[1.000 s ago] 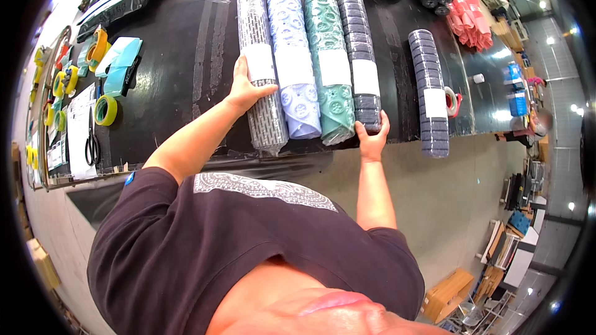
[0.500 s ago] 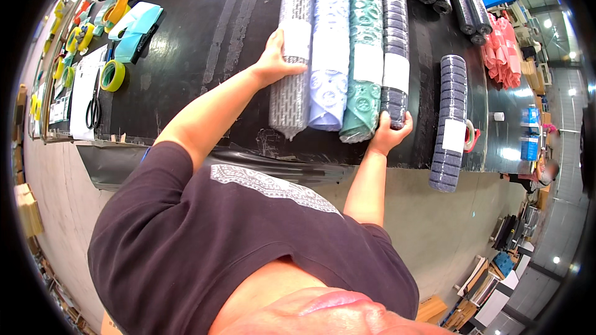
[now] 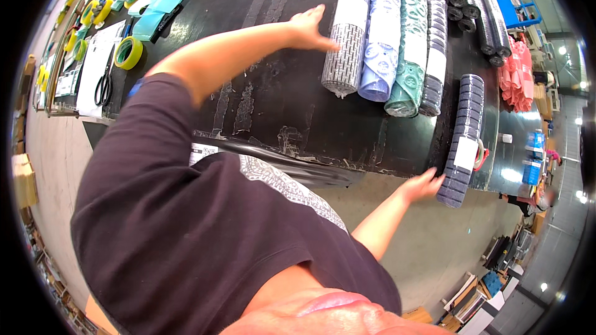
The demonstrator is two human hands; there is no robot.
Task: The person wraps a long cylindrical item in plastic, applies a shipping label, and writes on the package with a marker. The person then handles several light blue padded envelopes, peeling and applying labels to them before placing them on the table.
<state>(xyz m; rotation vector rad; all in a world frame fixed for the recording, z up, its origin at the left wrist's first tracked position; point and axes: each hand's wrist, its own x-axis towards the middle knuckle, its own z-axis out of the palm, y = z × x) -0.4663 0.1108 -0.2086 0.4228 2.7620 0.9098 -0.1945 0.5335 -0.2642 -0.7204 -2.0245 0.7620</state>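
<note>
Head view: the left hand [image 3: 309, 30] is spread wide and grasps nothing, its thumb at the left side of a grey-and-white patterned roll [image 3: 345, 40]; whether it touches the plastic wrap, I cannot tell. Right of that hand, beyond this first roll, a light blue roll [image 3: 380, 31], a green roll [image 3: 410, 56] and a dark ribbed roll [image 3: 436, 43] lie side by side on the black table [image 3: 267, 102], each with a white band around it.

The right hand [image 3: 422, 186] is also unclenched and holds nothing, its fingers stretched toward the lower end of a separate dark blue ribbed roll [image 3: 467, 118]. Fingertips and roll are very close; contact is unclear. This roll carries a white label [image 3: 465, 153], and its lower end juts past the table edge beside the right hand. Just behind it sits a red-and-white tape roll [image 3: 480, 155].

Farther beyond the right hand lie a group of black rolls [image 3: 487, 31] and a pink bundle [image 3: 515, 80]. Well to the left of the left hand are a yellow tape roll [image 3: 128, 53], black scissors [image 3: 103, 90] on white paper [image 3: 93, 71], and light blue sheets [image 3: 160, 9].
</note>
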